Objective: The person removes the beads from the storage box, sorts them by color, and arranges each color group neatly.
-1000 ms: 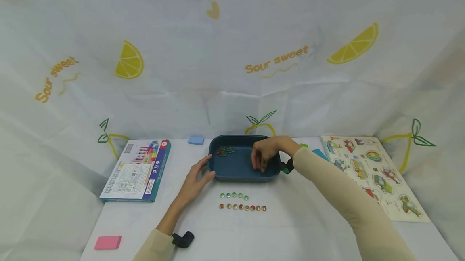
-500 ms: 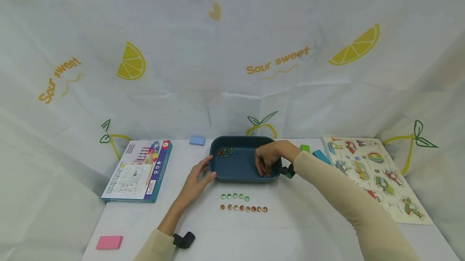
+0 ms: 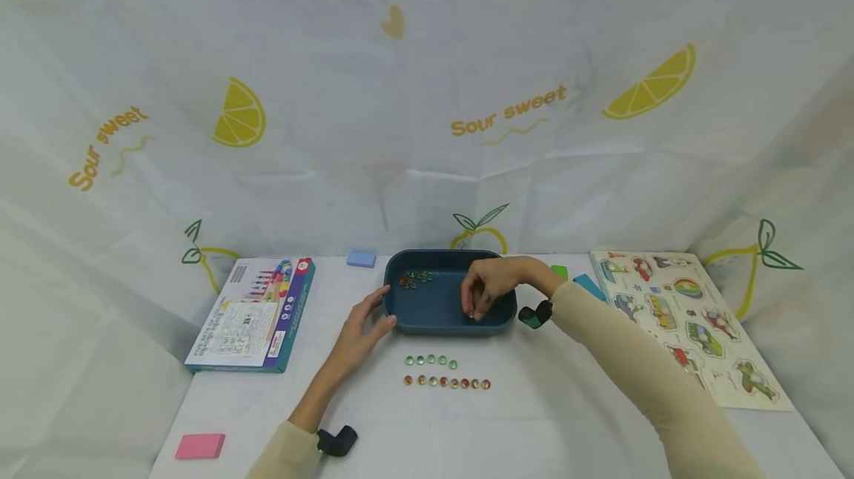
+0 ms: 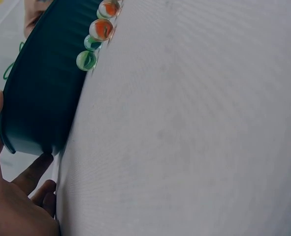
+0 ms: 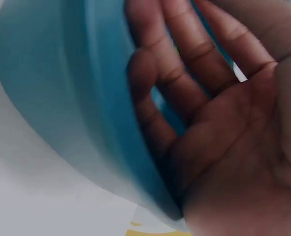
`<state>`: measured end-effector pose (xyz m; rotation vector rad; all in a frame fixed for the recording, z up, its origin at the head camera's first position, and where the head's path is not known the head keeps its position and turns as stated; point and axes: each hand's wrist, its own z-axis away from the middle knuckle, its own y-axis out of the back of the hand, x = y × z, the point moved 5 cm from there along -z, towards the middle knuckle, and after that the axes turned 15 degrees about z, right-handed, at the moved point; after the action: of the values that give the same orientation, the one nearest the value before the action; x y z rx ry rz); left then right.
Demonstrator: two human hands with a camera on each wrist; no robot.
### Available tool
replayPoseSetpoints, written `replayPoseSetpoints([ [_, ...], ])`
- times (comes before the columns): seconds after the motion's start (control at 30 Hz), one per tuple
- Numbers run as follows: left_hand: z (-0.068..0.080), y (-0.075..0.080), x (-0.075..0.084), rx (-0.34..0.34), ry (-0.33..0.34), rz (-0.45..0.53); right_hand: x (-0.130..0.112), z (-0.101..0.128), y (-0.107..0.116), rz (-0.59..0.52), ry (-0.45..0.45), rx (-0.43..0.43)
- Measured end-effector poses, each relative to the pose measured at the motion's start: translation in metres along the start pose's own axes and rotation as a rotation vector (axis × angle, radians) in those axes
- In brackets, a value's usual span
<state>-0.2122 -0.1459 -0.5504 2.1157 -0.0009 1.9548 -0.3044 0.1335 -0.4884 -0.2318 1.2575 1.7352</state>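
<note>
Two marble rows (image 3: 445, 382) lie on the bench (image 3: 534, 405) — a small heap (image 3: 415, 279) remains in the tray (image 3: 434, 308), which the left hand (image 3: 363, 323) steadies with relaxed fingers while the right hand (image 3: 485, 290) dips in, fingers curled — whether round a marble, I cannot tell.

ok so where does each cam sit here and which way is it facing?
Head: on the person's head, looking forward and down at the table; shows both sleeved arms, the left hand against the dark tray, the right hand inside it.
Left wrist: low beside the left hand, looking along the tabletop at the tray's outer wall and some marbles.
Right wrist: under the right hand, facing its palm and the blurred tray.
Shared: all three see the tray.
</note>
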Motion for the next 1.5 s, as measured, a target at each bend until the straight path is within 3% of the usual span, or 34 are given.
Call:
replayPoseSetpoints([
  [0.27,0.001,0.0,-0.002,-0.003,-0.001,0.013,-0.036,0.03,-0.013,-0.125,0.192,0.162],
  [0.5,0.001,0.0,0.001,0.005,-0.006,0.017,-0.052,0.072,-0.055,-0.224,0.258,0.313],
  [0.73,0.0,0.0,0.001,-0.007,-0.007,0.013,-0.035,0.093,-0.112,-0.283,0.128,0.446],
  [0.9,0.001,0.0,0.0,-0.005,-0.002,0.008,-0.028,0.091,-0.134,-0.154,0.033,0.585],
  [1.1,0.001,-0.001,0.001,-0.01,0.002,0.014,-0.03,0.086,-0.143,-0.001,-0.015,0.642],
  [1.5,0.001,0.0,0.001,-0.003,-0.003,0.007,-0.032,0.084,-0.144,0.039,-0.028,0.63],
])
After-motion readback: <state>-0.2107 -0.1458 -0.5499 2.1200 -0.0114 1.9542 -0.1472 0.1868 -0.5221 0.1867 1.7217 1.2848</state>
